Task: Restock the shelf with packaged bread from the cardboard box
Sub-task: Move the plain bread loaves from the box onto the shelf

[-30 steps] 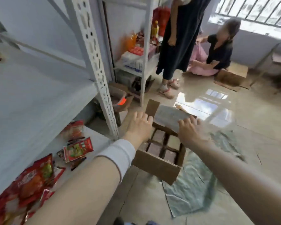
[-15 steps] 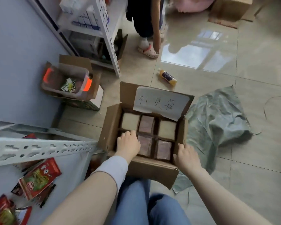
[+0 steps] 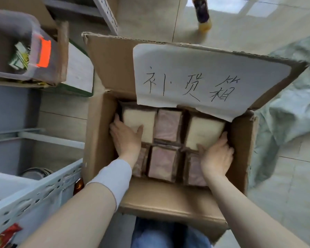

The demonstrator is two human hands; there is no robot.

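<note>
The left hand [image 3: 125,138] reaches into the cardboard box [image 3: 97,140] and grips the back-left pale pack [image 3: 140,122] of bread. Its thumb lies across the pack's top face, and its fingers go down between the pack and the box's left wall, so their tips are hidden. A grey sleeve [image 3: 113,178] covers that wrist. The right hand [image 3: 216,156] holds the back-right pale pack [image 3: 204,131]: the thumb presses on the near edge and the fingers curl over the right side, against the box's right wall. Both packs sit in the box, level with their neighbours.

Between the two pale packs stands a brownish-pink pack [image 3: 168,126]. The front row [image 3: 162,161] has three more of that colour, with the left one largely covered by the left wrist. The far flap stands open and carries a white paper label [image 3: 195,77] with handwritten characters.

The box rests against the person's jeans [image 3: 168,235]. To the lower left runs the shelf's perforated metal rail [image 3: 34,194], with a red snack packet [image 3: 5,235] below it. At upper left a clear plastic bin [image 3: 11,20] with an orange latch sits inside another carton. A yellow bottle [image 3: 202,15] lies on the floor beyond the box, and a crumpled grey-green plastic sheet [image 3: 284,113] lies to the right.
</note>
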